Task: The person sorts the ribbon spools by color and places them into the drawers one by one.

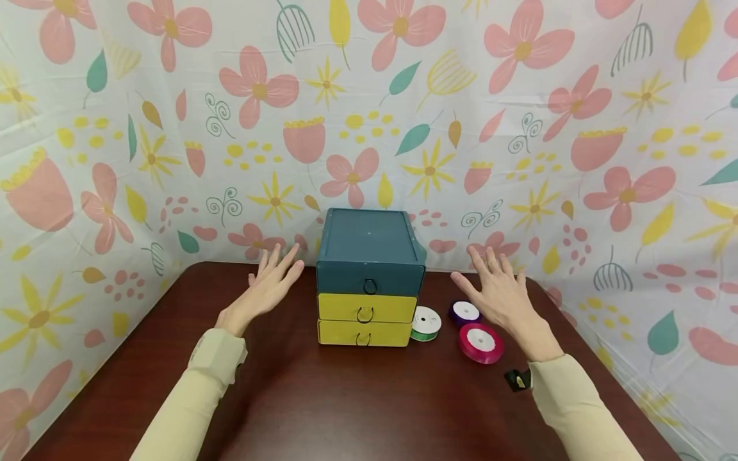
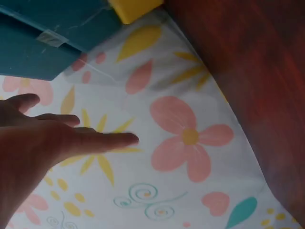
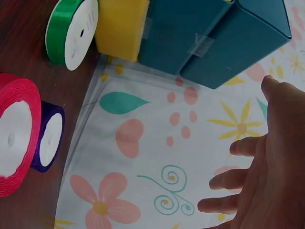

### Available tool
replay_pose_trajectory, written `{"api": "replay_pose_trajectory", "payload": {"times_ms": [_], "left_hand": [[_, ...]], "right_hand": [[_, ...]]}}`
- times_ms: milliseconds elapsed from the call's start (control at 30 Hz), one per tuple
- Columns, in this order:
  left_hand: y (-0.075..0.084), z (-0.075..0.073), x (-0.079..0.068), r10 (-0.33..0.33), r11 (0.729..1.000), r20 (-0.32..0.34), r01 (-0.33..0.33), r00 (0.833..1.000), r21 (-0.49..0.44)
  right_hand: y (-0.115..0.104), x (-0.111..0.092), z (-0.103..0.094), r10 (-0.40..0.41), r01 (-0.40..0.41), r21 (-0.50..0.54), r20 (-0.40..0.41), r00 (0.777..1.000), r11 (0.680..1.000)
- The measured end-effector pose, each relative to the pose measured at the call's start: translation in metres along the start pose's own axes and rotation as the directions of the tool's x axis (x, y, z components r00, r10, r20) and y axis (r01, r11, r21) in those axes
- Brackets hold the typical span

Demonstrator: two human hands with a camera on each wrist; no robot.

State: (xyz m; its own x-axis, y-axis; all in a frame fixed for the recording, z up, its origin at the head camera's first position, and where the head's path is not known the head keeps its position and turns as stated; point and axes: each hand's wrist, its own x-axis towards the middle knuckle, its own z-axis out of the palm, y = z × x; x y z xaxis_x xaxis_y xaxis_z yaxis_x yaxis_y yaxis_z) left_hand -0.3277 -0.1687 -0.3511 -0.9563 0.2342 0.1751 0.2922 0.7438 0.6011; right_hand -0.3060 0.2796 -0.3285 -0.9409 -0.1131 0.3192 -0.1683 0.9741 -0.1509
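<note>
Head view — left hand (image 1: 265,286) and right hand (image 1: 503,298) flank drawers (image 1: 369,270), fingers apart, empty — slow reaching should spare the pink ribbon (image 1: 481,344).

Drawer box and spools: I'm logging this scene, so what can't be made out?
Insides of the drawers: hidden by their fronts, head view.
Print on the green spool: too small in the head view, blurred in the right wrist view.
Black item beside the right sleeve: too small to identify, head view.
Part of the pink spool: cut off by the left edge, right wrist view.
</note>
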Motion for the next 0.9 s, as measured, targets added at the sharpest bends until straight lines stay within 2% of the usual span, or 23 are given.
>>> {"api": "replay_pose_trajectory", "payload": {"times_ms": [133,200,267,333,400,467,533,567,667,733,833,900], "left_hand": [[0.009,-0.004,0.012,0.079,0.985,0.004,-0.078,0.997,-0.151],[0.015,-0.005,0.018,0.110,0.964,-0.001,-0.107,0.994,-0.244],[0.020,-0.006,0.026,0.119,0.925,0.008,-0.107,0.993,-0.364],[0.026,-0.006,0.034,0.096,0.859,0.034,-0.065,0.995,-0.509],[0.030,-0.006,0.041,0.064,0.764,0.070,-0.004,0.996,-0.646],[0.034,-0.004,0.047,0.035,0.671,0.103,0.053,0.994,-0.740],[0.037,-0.001,0.052,0.017,0.607,0.123,0.087,0.992,-0.790],[0.038,0.001,0.054,0.016,0.591,0.129,0.095,0.991,-0.801],[0.041,0.004,0.057,0.024,0.572,0.142,0.103,0.990,-0.814],[0.043,0.006,0.058,0.030,0.571,0.150,0.106,0.988,-0.814],[0.045,0.007,0.060,0.026,0.574,0.152,0.110,0.988,-0.812],[0.045,0.008,0.061,0.022,0.588,0.150,0.108,0.989,-0.801]], "right_hand": [[-0.003,-0.002,-0.003,-0.006,0.006,0.003,0.011,1.000,1.000],[-0.004,-0.003,-0.004,-0.013,0.013,0.006,0.015,1.000,1.000],[-0.007,-0.004,-0.006,-0.022,0.022,0.013,0.017,1.000,1.000],[-0.010,-0.005,-0.008,-0.035,0.035,0.023,0.016,0.999,0.999],[-0.014,-0.006,-0.010,-0.048,0.047,0.036,0.012,0.999,0.998],[-0.019,-0.008,-0.013,-0.057,0.056,0.058,0.011,0.998,0.997],[-0.023,-0.009,-0.016,-0.065,0.064,0.086,0.011,0.998,0.994],[-0.026,-0.010,-0.018,-0.068,0.066,0.100,0.010,0.998,0.993],[-0.033,-0.013,-0.022,-0.084,0.088,0.152,-0.029,0.996,0.984],[-0.038,-0.015,-0.025,-0.099,0.118,0.186,-0.108,0.989,0.975],[-0.050,-0.018,-0.029,-0.123,0.191,0.241,-0.272,0.954,0.952],[-0.059,-0.020,-0.031,-0.131,0.241,0.293,-0.349,0.928,0.925]]}}
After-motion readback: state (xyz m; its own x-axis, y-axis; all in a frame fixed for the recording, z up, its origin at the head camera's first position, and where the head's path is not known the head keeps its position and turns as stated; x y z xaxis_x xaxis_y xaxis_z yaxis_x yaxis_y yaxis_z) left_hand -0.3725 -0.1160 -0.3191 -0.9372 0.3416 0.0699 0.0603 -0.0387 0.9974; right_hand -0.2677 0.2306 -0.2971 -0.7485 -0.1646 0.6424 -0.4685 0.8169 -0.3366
